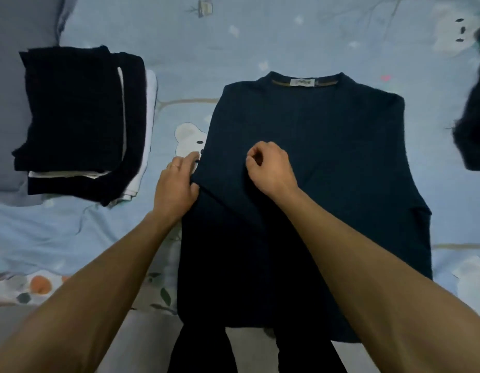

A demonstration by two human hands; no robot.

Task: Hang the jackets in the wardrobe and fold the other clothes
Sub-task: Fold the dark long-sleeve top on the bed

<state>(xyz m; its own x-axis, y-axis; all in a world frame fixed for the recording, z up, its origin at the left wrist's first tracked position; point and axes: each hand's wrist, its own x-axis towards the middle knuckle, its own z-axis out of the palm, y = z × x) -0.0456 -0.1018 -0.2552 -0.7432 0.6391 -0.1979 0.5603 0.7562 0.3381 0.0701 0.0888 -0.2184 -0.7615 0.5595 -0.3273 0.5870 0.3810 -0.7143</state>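
- Your dark blue sweater (314, 146) lies flat on the light blue bedsheet (220, 44), in the middle of the view, with the collar on the far side and the hem near your legs
- A small white label (302, 82) shows inside the collar
- The left part of the sweater is folded in over the body, so a slanted fold edge runs from your left hand down toward the middle
- Your left hand (177, 184) is at the left edge of the sweater; the thumb goes onto the folded cloth and the fingers reach out along the edge, partly on the sheet
- You wear a ring (174, 165) on one finger of this hand
- Your right hand (271, 168) rests on the sweater, just beside the left hand; its fingers are curled and they seem to pinch the cloth, but the exact grip is hard to see
- A pile of folded clothes (80, 122), dark with white layers between, sits on the sheet to your left, well apart from the sweater
- Another dark garment (473, 125) lies at the right border of the view, cut off by the frame
- A grey pillow (7, 103) is at the far left, and the pile lies partly on it
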